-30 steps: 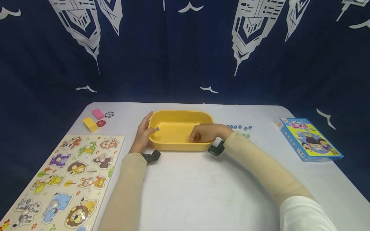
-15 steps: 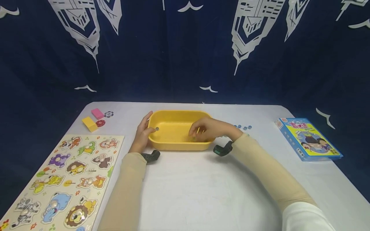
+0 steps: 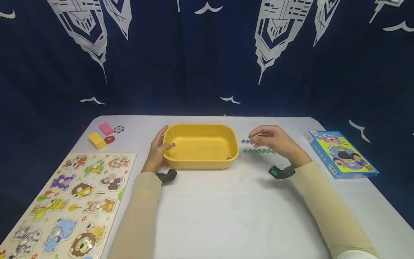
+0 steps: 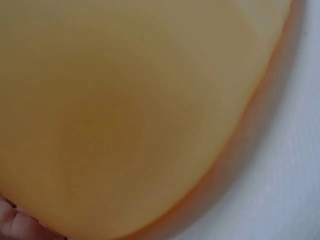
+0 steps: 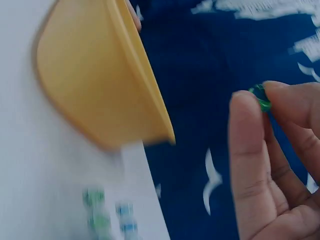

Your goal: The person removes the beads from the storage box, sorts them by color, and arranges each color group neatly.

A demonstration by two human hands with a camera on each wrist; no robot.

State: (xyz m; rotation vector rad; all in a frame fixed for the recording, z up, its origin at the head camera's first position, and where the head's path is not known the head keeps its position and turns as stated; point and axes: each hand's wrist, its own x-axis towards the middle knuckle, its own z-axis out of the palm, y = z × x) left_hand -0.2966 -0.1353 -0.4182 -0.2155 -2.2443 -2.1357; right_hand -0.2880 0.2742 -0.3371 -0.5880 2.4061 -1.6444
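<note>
Your right hand (image 3: 275, 140) pinches a green marble (image 5: 261, 98) between thumb and finger, near the blue marbles (image 3: 243, 141) and the row of green marbles (image 3: 260, 151) just right of the yellow tray (image 3: 200, 165), whose left end your left hand (image 3: 156, 151) grips.

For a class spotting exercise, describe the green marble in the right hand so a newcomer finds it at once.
Start at the yellow tray on the white table, then look right to the right hand. It pinches the green marble, whereas the other green ones lie lined up on the table.
</note>
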